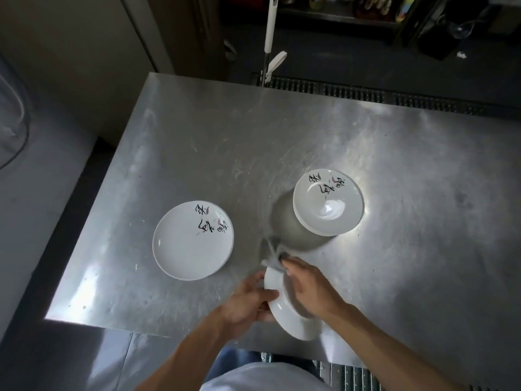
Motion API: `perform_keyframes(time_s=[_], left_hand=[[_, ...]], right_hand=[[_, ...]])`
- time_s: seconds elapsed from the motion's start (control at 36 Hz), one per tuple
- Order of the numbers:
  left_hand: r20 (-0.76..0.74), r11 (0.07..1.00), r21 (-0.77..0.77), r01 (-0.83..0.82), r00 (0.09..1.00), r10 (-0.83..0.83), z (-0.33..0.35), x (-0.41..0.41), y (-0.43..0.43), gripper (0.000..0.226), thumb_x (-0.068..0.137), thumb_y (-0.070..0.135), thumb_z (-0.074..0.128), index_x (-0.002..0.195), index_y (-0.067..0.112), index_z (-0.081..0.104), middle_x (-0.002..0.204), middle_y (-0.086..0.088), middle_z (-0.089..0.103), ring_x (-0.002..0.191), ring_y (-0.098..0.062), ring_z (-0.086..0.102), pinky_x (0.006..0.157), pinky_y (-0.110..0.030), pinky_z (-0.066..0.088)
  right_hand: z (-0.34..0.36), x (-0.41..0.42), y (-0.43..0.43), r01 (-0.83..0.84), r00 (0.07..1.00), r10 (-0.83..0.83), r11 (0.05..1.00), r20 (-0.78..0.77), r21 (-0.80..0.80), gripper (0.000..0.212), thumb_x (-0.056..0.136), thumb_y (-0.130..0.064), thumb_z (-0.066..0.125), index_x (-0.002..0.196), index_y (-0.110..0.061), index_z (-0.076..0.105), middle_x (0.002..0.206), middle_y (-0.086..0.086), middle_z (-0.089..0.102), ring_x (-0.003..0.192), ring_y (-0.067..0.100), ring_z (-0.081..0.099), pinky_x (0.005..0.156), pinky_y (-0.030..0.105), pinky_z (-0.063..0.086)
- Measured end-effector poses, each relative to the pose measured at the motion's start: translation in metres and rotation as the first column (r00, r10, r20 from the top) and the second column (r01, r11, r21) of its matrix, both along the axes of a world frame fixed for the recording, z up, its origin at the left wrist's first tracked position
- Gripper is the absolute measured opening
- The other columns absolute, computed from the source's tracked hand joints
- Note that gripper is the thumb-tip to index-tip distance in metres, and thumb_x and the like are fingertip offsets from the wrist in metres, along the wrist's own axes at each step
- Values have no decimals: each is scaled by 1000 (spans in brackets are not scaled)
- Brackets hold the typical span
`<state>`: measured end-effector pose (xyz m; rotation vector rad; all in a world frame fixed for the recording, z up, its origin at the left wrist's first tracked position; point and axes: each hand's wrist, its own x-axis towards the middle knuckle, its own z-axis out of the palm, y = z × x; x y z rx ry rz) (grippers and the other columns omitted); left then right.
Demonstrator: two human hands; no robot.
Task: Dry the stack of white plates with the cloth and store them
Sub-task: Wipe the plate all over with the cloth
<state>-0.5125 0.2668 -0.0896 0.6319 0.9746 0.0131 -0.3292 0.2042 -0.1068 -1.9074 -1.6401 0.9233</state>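
Observation:
My left hand [248,301] grips the rim of a white plate [284,311] held tilted on edge above the steel table's near side. My right hand [310,289] presses a grey cloth [275,256] against the plate's inner face; the cloth's blurred end sticks out past my fingertips. A single white plate [193,239] with black brush lettering lies flat to the left. A stack of white plates [328,203] with the same lettering stands to the right, beyond my hands.
The steel table [282,136] spreads wide with scratched bare surface behind and right of the plates. A white-handled tool [270,26] leans beyond the far edge over a floor drain grate [366,94]. A grey counter [42,179] runs along the left.

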Motion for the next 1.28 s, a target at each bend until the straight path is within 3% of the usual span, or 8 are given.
perform_keyframes(time_s=[0.11, 0.31, 0.47, 0.72, 0.86, 0.97, 1.14, 1.28], left_hand=[[-36, 998, 65, 27, 999, -24, 1, 6, 0, 51, 77, 16, 71, 125, 5, 58, 105, -10, 70, 93, -29, 67, 85, -48, 53], [-48, 966, 13, -258, 965, 259, -5, 19, -7, 37, 89, -4, 62, 122, 3, 47, 116, -21, 63, 97, -38, 67, 89, -62, 56], [1, 987, 22, -159, 987, 159, -3, 19, -7, 33, 96, -6, 60, 128, 0, 57, 117, -26, 69, 98, -36, 70, 80, -45, 60], [-40, 994, 14, -111, 993, 111, -1, 11, -9, 39, 92, -10, 62, 127, 5, 55, 107, -18, 71, 95, -37, 67, 96, -60, 52], [-17, 998, 0, -65, 998, 65, 4, 9, -9, 49, 92, -10, 61, 134, 16, 56, 109, -14, 68, 90, -30, 64, 89, -52, 58], [-39, 1000, 18, -10, 999, 11, 1, 8, -11, 38, 94, -7, 61, 131, -1, 53, 105, -15, 70, 93, -29, 68, 88, -50, 57], [-46, 993, 40, -114, 992, 115, 1, 9, -16, 53, 85, -7, 69, 131, 16, 55, 125, -17, 66, 103, -38, 68, 90, -55, 55], [-53, 977, -62, -205, 978, 202, 1, 7, -12, 61, 78, 27, 71, 133, 9, 53, 121, -22, 67, 103, -41, 66, 96, -61, 51]], right_hand=[[0, -2, -7, -133, 990, 136, 988, -44, 73, 54, 86, 10, 53, 136, -7, 61, 143, 2, 56, 134, 10, 49, 114, 20, 34], [-2, 17, 9, 407, 913, -406, 891, 51, -201, 35, 103, -9, 45, 133, -22, 58, 121, 0, 68, 109, 21, 65, 81, 17, 42], [12, -8, -2, -103, 986, 104, 995, -130, 12, 58, 95, 5, 49, 146, -23, 51, 152, -10, 47, 143, 0, 36, 117, 17, 27], [-1, -2, -3, -206, 978, 204, 978, 49, 38, 56, 89, 6, 57, 141, -15, 56, 150, -4, 50, 141, 9, 42, 118, 24, 29], [-4, 12, -3, 90, 994, -81, 989, 78, -115, 53, 89, 8, 55, 137, -14, 59, 134, 1, 63, 122, 22, 61, 105, 21, 42], [5, -5, -9, -243, 970, 244, 969, -15, 47, 57, 86, 10, 53, 139, -10, 58, 147, 1, 53, 141, 11, 44, 118, 23, 29], [-10, 24, -1, 306, 952, -301, 902, 63, -304, 36, 101, -7, 47, 131, -18, 62, 125, 3, 67, 114, 23, 64, 94, 28, 50], [3, 9, -16, 306, 941, -325, 937, -96, -170, 38, 102, -6, 46, 133, -26, 58, 112, -10, 66, 107, 12, 65, 80, 1, 40]])
